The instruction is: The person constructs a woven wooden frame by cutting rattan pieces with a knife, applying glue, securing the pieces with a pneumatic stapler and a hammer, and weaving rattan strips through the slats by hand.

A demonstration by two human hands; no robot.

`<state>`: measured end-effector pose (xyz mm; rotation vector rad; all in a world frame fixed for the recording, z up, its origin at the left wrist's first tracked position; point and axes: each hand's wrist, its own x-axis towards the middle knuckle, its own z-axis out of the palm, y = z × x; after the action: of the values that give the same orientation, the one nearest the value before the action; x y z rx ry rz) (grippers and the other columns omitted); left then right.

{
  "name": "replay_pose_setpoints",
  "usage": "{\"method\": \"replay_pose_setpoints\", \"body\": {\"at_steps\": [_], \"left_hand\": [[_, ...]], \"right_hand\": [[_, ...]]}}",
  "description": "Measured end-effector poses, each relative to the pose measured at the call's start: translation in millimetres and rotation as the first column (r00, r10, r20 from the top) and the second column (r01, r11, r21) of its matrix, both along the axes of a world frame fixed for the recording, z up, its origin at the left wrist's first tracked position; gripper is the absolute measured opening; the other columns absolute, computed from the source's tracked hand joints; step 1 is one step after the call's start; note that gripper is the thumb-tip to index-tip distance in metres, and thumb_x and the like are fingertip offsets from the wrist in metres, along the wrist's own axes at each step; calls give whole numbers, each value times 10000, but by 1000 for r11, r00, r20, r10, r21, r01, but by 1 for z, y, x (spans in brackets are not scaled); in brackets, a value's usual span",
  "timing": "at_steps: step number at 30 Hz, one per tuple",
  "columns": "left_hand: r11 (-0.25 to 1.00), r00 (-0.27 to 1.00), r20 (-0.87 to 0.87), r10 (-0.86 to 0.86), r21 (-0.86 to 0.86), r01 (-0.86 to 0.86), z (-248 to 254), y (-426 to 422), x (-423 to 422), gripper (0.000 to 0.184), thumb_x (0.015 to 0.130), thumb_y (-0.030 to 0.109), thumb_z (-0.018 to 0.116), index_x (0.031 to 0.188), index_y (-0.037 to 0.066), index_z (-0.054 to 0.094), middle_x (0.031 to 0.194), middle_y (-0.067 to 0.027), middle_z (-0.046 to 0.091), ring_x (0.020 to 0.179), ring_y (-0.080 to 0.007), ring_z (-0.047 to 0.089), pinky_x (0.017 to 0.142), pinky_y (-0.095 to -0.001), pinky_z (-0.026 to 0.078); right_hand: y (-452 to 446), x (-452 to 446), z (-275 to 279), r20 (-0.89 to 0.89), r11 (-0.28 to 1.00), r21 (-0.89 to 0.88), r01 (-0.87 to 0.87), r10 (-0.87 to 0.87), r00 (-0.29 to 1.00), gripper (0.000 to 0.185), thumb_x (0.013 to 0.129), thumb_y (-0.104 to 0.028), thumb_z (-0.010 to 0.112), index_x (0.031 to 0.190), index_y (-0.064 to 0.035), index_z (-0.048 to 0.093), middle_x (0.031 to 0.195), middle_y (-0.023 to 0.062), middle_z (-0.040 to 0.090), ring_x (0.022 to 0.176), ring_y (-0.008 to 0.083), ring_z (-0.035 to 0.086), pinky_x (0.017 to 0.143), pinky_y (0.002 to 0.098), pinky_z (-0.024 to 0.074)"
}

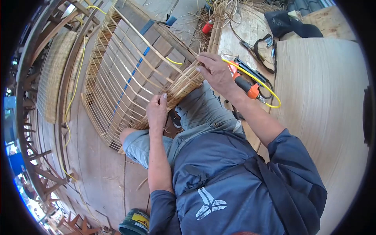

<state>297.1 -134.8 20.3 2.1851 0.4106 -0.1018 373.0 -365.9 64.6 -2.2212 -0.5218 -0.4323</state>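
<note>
A wooden frame partly woven with rattan [102, 58] leans across my lap, with long pale rattan strands [133, 76] running over its opening. Along its near end is a dense woven rattan band [186, 84]. My left hand [157, 111] pinches a rattan strand between thumb and forefinger at the left end of this band. At the frame's right corner, my right hand [217, 74] is closed over the rattan edge, thumb and fingers bent around it. Just beyond that hand lies an orange and black air stapler [246, 84] joined to a yellow hose [270, 105].
Pliers [247, 46] and a black strap [261, 60] lie on the board at upper right, near coiled rattan [225, 11]. A red bottle [207, 27] stands among scraps. A wide wooden panel [321, 117] is at right. A green bucket [134, 224] sits below left.
</note>
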Motion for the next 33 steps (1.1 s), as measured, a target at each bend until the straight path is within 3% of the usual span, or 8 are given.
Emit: {"method": "replay_pose_setpoints", "body": {"at_steps": [3,5,9,11,15,17,23,33], "left_hand": [[1000,999,-42,-27,15,28,6,-1,4,323,873,315,565,840,-3,615,672,-129,601,626,-191,561,626,-326,446],[999,999,-25,-31,-14,31,0,1,4,324,875,316,564,837,-2,615,667,-120,601,626,-179,559,622,-323,445],[997,999,-3,-45,-62,44,-13,7,7,319,881,297,559,802,-9,606,630,-85,577,604,-137,529,590,-301,431],[995,998,2,-63,-81,63,-15,8,1,316,882,287,558,787,-12,601,620,-77,567,597,-126,518,580,-293,426],[994,997,-14,-78,-77,77,-10,7,7,313,891,262,559,727,-4,578,601,-33,543,580,-88,481,556,-255,403],[991,997,-16,-72,-115,70,-9,5,7,322,900,265,559,700,13,563,602,-11,533,573,-73,471,550,-233,397],[989,996,-58,-73,-130,65,-6,6,6,338,905,291,565,703,21,556,610,-13,525,588,-74,471,573,-230,403],[989,998,-50,-40,-146,32,-1,0,6,343,905,290,567,680,32,535,605,-13,525,583,-73,467,575,-227,409]], "right_hand": [[10,0,2,6,995,80,53,-54,999,324,763,-153,663,1033,2,573,1018,154,595,976,314,552,855,364,442],[20,0,2,-222,971,156,179,-142,965,360,754,-171,672,1038,12,547,997,156,593,958,316,550,820,388,442],[30,4,-14,-232,945,246,215,-158,960,409,745,-202,683,1057,11,526,995,161,585,954,321,545,801,402,436],[34,0,-16,38,954,109,280,-285,958,437,726,-217,700,1054,16,529,1026,178,572,965,326,544,816,401,433],[29,2,-18,19,939,138,314,-319,948,484,714,-217,712,1085,23,513,1054,184,562,994,344,535,852,406,428],[13,3,-15,-140,937,306,167,-129,982,531,726,-208,713,1140,34,485,1094,183,555,1044,335,529,897,398,415],[-15,4,-18,-360,802,585,124,119,925,500,772,-189,688,1192,-11,483,1078,172,577,999,288,574,876,355,441],[-31,11,-29,-345,855,501,134,55,937,276,833,-203,597,1041,-22,590,963,165,604,929,277,591,828,345,462]]}}
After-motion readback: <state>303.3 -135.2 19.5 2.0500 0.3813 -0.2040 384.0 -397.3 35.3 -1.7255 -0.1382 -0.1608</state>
